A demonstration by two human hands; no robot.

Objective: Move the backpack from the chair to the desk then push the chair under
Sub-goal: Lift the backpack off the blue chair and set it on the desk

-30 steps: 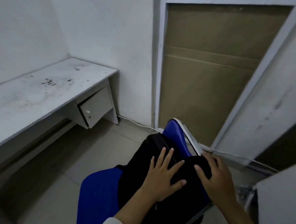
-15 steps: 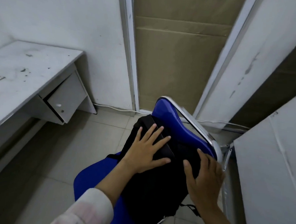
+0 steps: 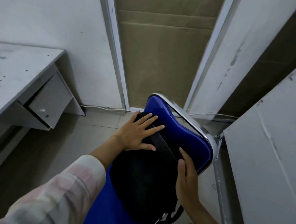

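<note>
Black backpack (image 3: 140, 178) on seat of blue chair (image 3: 185, 136), leaning on backrest — left hand (image 3: 135, 133) flat on its top, fingers spread, right hand (image 3: 188, 180) open against its right side, thumb on the upper edge, nothing pinched — grey desk (image 3: 17, 70) well apart at left.

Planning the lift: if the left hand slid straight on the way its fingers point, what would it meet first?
The left hand lies flat on the backpack, fingers aimed up and right. Sliding on, it would probably meet the blue chair backrest first, just past the fingertips, though depth there is hard to judge.
</note>
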